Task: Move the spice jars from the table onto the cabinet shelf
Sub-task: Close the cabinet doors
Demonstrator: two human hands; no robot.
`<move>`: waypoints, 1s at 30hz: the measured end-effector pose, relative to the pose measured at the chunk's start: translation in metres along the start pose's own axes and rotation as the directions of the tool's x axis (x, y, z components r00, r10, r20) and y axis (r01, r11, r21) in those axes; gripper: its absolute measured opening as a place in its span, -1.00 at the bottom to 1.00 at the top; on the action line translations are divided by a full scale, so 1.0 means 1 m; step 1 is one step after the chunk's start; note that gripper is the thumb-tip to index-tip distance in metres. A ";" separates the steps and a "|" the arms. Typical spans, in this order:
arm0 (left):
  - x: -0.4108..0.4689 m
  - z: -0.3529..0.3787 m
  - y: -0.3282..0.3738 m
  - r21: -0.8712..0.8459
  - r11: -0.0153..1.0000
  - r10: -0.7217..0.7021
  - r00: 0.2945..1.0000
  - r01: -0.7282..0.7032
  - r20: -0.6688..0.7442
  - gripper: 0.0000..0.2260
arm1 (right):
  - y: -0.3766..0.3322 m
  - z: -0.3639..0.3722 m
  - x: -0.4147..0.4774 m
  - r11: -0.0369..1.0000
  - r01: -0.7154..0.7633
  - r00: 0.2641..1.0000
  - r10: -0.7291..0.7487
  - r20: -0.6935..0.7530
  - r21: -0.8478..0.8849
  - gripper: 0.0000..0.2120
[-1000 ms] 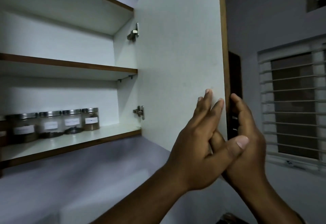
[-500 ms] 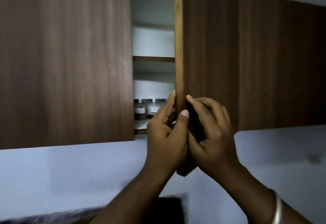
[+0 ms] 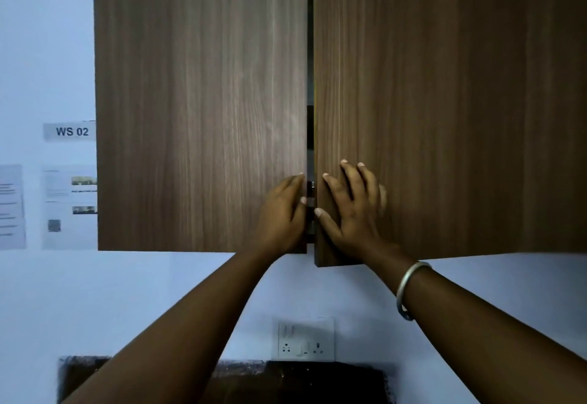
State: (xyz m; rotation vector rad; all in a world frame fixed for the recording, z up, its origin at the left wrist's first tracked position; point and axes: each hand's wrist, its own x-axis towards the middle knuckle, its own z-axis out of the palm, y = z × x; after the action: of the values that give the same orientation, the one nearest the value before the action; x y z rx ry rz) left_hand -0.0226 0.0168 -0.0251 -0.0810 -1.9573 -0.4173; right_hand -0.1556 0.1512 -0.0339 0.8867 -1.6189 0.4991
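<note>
The wall cabinet shows two brown wood-grain doors. Its left door [image 3: 200,101] lies flush, while the right door [image 3: 413,101] stands slightly ajar, leaving a narrow dark gap [image 3: 310,117] between them. My left hand [image 3: 281,213] rests on the left door's lower right corner, fingertips at its edge. Flat on the right door's lower left corner lies my right hand [image 3: 352,213], fingers spread, holding nothing. The spice jars and the shelf are hidden behind the doors.
A white wall socket plate [image 3: 306,338] sits below the cabinet. A "WS 02" sign [image 3: 71,132] and printed sheets [image 3: 68,206] hang on the wall at left. A dark surface [image 3: 301,381] runs along the bottom edge. A metal bangle [image 3: 409,286] circles my right wrist.
The right door has swung from wide open to almost shut. The jars on the shelf have gone out of sight. Both hands moved from the door's edge to the door faces.
</note>
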 end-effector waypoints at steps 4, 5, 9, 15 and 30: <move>0.011 -0.007 -0.057 0.439 0.897 0.008 0.996 -0.046 0.088 -0.45 | 0.015 0.019 0.010 0.999 0.008 0.997 -0.005 0.078 -0.047 -0.40; 0.011 -0.007 -0.068 0.510 0.856 0.025 0.992 -0.085 0.123 -0.41 | 0.019 0.023 0.011 0.998 0.015 0.996 -0.009 0.092 -0.060 -0.39; 0.007 0.009 -0.092 0.625 0.763 0.066 0.982 -0.163 0.176 -0.37 | 0.028 0.042 0.010 0.994 0.035 0.993 -0.022 0.117 -0.106 -0.37; 0.008 0.041 -0.114 0.653 0.744 0.151 0.988 -0.141 0.042 -0.37 | 0.034 0.079 0.007 0.987 0.028 0.999 -0.023 0.031 -0.158 -0.37; 0.012 0.050 -0.126 0.707 0.690 0.285 0.956 -0.153 -0.071 -0.37 | 0.033 0.083 0.008 0.984 0.042 0.998 -0.048 -0.034 -0.174 -0.38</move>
State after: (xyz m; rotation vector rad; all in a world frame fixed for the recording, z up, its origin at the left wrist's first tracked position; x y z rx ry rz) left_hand -0.1022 -0.0867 -0.0639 0.2036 -1.7800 0.4862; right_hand -0.2348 0.1088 -0.0420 0.7773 -1.5782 0.3359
